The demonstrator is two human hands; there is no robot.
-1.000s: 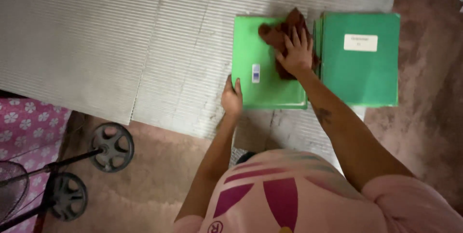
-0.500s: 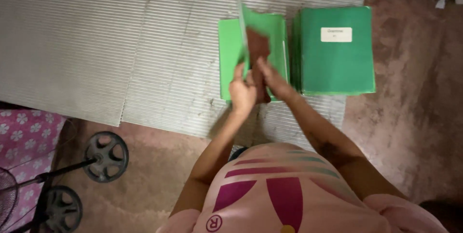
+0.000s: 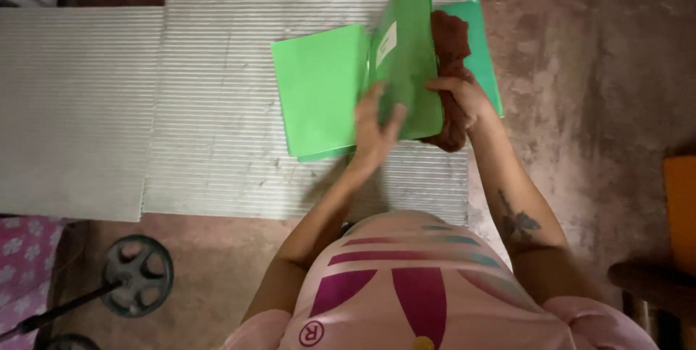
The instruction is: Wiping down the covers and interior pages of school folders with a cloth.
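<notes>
The left hand (image 3: 373, 127) grips the lower edge of a raised green plastic folder (image 3: 406, 60), tilted upright over another flat green folder (image 3: 319, 89) on the corrugated grey sheet (image 3: 210, 103). The right hand (image 3: 464, 100) clutches a crumpled brown cloth (image 3: 451, 38) behind it. This looks like the turning-over step of wiping; the unwiped face probably needs laying flat under the cloth.

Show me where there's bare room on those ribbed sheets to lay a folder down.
The widest bare stretch is the ribbed sheet on the left, and the strip between it and the flat green folder. A narrower bare band runs below the folders, toward the person's body. It is crowded at the right: the left hand lifts a folder, the right hand grips a brown cloth.
</notes>
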